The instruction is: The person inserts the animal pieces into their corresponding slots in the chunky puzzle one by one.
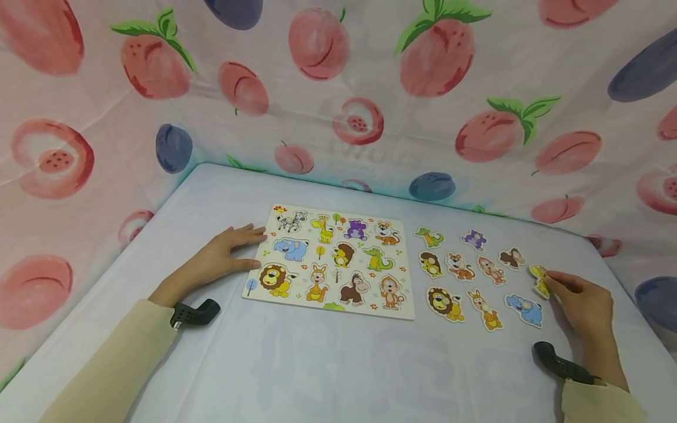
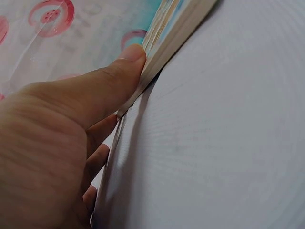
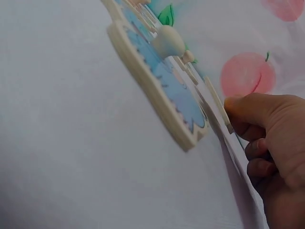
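My left hand rests at the left edge of a wooden animal puzzle board, fingers spread. In the left wrist view, its thumb touches the board's side. Off to the right, my right hand pinches a yellow giraffe puzzle piece between thumb and fingers. Seen in the right wrist view, the giraffe piece shows only as a thin edge. Just left of that hand lies the blue elephant piece, whose round knob stands up in the right wrist view.
Several loose animal pieces lie right of the board, among them a lion, a kangaroo, a gorilla, a purple hippo and a crocodile. A fruit-print cloth hangs behind the white-covered table.
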